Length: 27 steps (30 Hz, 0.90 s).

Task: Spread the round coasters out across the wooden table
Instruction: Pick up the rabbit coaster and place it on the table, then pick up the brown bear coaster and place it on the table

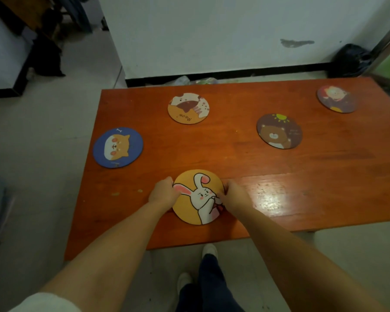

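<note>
**Last coaster under both hands near the front edge**

Four round coasters already lie apart on the wooden table (234, 154): the blue dog coaster (118, 147) at the left edge, partly overhanging it, the cat coaster (188, 108) toward the far edge left of centre, the bear coaster (279, 131) right of centre, and the dark coaster (336, 99) near the far right corner. The yellow rabbit coaster (197, 197) sits close to the front edge, at about its middle.

The left hand (163, 192) is curled at the rabbit coaster's left rim and the right hand (232, 194) at its right rim, fingers bent closed around the edges. Whether the coaster is lifted or lies flat I cannot tell. A bit of red shows under the right hand's fingers; it may be another coaster beneath, but that is unclear.

By my reading, the spreading is nearly finished and this is the closing placement. The next move calls for setting the rabbit coaster flat, well apart from the others, then letting both rims go without dragging it.

No containers are on the tabletop.
</note>
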Each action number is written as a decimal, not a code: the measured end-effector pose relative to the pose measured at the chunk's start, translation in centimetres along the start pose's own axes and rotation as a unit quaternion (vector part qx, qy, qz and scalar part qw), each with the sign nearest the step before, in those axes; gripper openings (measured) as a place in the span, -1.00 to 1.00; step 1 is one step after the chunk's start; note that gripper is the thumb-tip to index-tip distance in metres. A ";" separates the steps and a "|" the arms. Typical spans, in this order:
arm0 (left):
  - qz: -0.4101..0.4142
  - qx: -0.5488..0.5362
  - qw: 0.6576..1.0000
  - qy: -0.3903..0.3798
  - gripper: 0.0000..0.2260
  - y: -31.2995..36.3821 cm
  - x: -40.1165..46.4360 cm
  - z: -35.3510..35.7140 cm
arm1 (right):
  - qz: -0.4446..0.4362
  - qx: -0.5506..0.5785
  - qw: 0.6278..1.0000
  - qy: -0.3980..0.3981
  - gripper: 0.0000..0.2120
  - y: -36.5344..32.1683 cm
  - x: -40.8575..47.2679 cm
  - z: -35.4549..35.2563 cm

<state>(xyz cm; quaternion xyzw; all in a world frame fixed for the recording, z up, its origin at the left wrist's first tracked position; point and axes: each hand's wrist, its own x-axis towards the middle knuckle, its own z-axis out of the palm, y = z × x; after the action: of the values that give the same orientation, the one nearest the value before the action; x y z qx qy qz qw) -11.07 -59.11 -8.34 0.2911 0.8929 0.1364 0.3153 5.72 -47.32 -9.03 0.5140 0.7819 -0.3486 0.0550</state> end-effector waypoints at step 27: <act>0.111 -0.013 0.993 0.031 -0.77 24.4 8.5 0.6 | 0.009 -0.011 0.995 0.097 -0.64 9.2 11.4 -21.5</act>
<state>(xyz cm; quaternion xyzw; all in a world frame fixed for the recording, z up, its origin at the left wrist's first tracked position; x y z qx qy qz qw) -5.45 -34.62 -2.49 0.3800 0.8627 0.1909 0.2738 13.99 -23.55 -2.46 0.5517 0.7828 -0.2876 -0.0121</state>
